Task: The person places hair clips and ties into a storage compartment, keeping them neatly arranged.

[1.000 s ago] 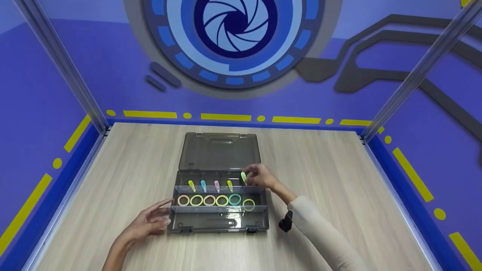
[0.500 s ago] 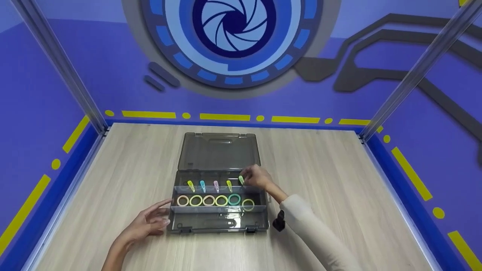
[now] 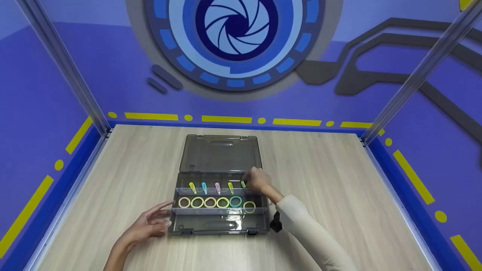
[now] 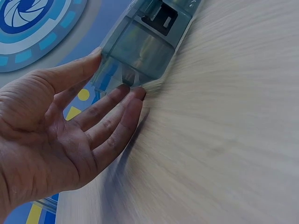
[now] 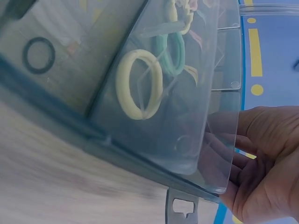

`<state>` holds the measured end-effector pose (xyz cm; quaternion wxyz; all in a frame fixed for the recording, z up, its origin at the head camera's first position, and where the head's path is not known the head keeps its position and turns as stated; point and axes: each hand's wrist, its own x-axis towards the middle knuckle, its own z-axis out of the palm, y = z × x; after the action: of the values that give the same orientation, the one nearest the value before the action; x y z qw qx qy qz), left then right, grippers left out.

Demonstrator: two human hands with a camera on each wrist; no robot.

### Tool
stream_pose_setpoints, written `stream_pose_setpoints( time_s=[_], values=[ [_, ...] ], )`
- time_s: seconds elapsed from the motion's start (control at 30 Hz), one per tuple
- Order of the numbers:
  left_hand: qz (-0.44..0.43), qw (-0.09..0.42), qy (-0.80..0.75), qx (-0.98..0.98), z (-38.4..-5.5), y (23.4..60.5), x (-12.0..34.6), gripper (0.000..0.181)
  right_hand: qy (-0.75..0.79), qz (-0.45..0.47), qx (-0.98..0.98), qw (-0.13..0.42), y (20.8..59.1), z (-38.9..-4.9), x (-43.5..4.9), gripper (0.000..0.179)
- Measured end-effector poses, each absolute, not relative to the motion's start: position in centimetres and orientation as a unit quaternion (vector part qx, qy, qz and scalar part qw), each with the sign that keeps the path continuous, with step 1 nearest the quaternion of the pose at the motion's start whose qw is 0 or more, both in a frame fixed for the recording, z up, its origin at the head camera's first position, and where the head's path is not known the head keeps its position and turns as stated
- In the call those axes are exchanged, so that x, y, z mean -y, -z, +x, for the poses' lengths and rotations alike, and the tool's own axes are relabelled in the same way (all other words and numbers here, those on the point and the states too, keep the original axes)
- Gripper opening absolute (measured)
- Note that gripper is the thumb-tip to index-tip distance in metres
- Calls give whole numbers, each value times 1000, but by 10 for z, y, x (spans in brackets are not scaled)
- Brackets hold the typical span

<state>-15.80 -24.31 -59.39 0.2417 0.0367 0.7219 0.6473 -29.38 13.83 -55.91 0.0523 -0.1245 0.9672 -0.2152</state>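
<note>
A smoky clear plastic storage box [image 3: 207, 227] lies with its lid laid back, split into three long rows. My right hand [image 3: 258, 180] reaches into the right end of the back row and pinches a light green hair clip [image 3: 243, 184]. In the right wrist view its fingers pass behind a clear divider [image 5: 219, 158], which blurs them. Left of that clip, several hair clips [image 3: 217, 188] in yellow, blue and pink stand in a row. Hair ties [image 3: 210, 202] line the middle row. My left hand [image 3: 145, 226], fingers loosely spread, has its fingertips at the box's left wall [image 4: 135, 58].
The box's raised lid [image 3: 222, 152] lies flat behind it on the wooden table [image 3: 320, 165]. The front row shows bare plastic and two latches [image 3: 252, 232] on the front edge. Blue-purple panels [image 3: 94, 67] and metal posts enclose the table.
My right hand has lowered the light green clip into the back row, moving slightly left and then down toward the divider. My left hand stays by the box.
</note>
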Motion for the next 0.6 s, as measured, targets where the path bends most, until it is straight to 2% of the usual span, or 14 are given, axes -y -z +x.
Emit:
stream_pose_setpoints(
  time_s=[0.23, 0.37, 0.5, 0.6],
  values=[
    [36, 238, -644, -726, -158, 593, 241, 73, 193, -113, -973, 60, 558, -294, -138, 29],
    [35, 241, -645, -724, -158, 592, 241, 73, 187, -104, -975, 60, 557, -294, -137, 20],
    [46, 241, -648, -721, -158, 592, 242, 74, 193, -102, -974, 60, 557, -294, -138, 30],
    [46, 241, -648, -721, -157, 593, 243, 74, 215, -106, -968, 70, 556, -295, -139, 22]
  ],
)
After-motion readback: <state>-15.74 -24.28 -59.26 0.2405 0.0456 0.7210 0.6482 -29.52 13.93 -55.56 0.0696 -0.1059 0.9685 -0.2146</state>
